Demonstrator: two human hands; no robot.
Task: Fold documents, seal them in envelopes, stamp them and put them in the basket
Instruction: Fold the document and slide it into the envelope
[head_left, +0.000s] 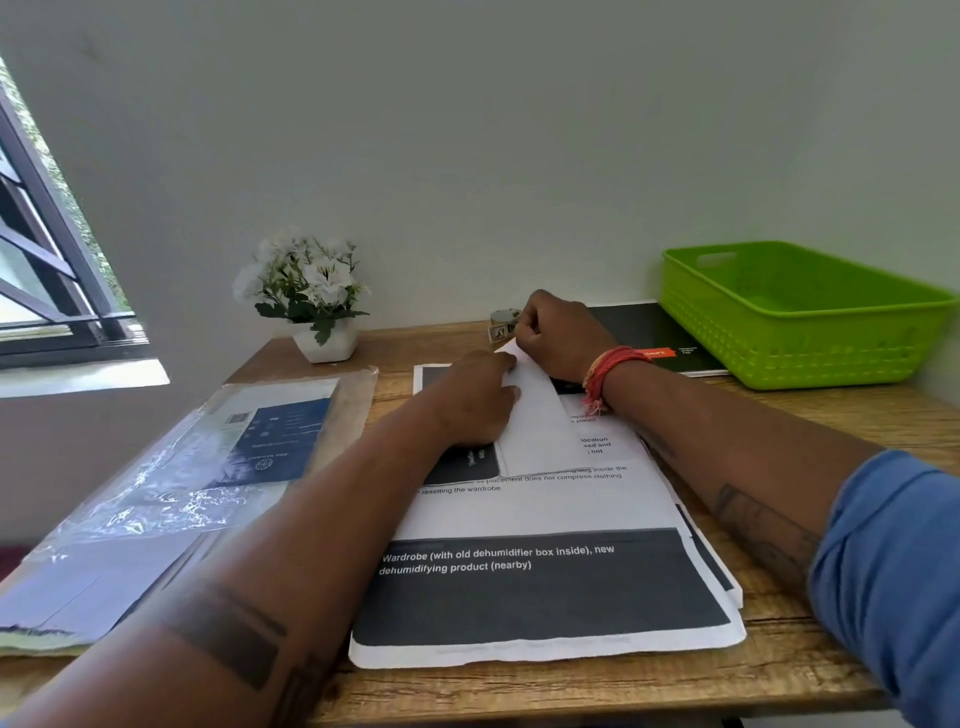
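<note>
A stack of printed documents with dark bands lies on the wooden desk in front of me. On top of it, farther back, lies a white folded paper or envelope. My left hand rests flat on its left side and holds it down. My right hand, fingers curled, pinches the paper's far top corner. A small roll of stamps sits just behind my right hand. The green plastic basket stands at the back right.
A clear plastic pack of envelopes lies at the left of the desk. A white pot of white flowers stands at the back left. A black folder lies under the basket's left edge. A window is at far left.
</note>
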